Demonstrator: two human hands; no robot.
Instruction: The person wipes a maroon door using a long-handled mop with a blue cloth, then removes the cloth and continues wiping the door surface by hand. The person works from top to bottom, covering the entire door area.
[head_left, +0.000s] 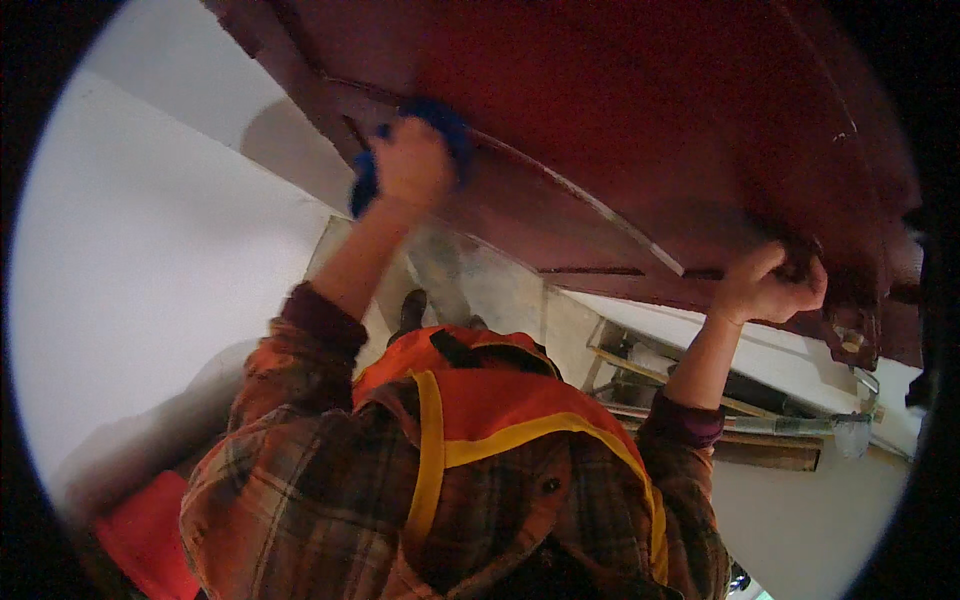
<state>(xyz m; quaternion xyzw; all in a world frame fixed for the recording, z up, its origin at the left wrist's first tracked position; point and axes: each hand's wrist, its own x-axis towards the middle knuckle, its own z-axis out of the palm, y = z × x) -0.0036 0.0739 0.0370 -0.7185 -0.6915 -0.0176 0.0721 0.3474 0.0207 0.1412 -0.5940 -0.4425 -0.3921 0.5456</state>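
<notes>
A large dark red panel (637, 127) fills the upper part of the view, with a thin pale line (577, 187) running slantwise across it. My left hand (416, 161) is closed on a blue cloth (442, 124) and rests against the panel near its lower left edge; both are blurred. At the panel's lower right, my right hand (772, 285) has curled fingers beside a dark spot on the surface. Whether these fingers hold a knob or an edge there is too dark to tell.
White walls (150, 262) stand at the left. Below the panel on the right are wooden boards (772, 450) and other stacked items, with a clear plastic container (853, 435) beside them. My shoe (412, 307) shows on the floor (495, 277). Something red (154, 532) lies at the lower left.
</notes>
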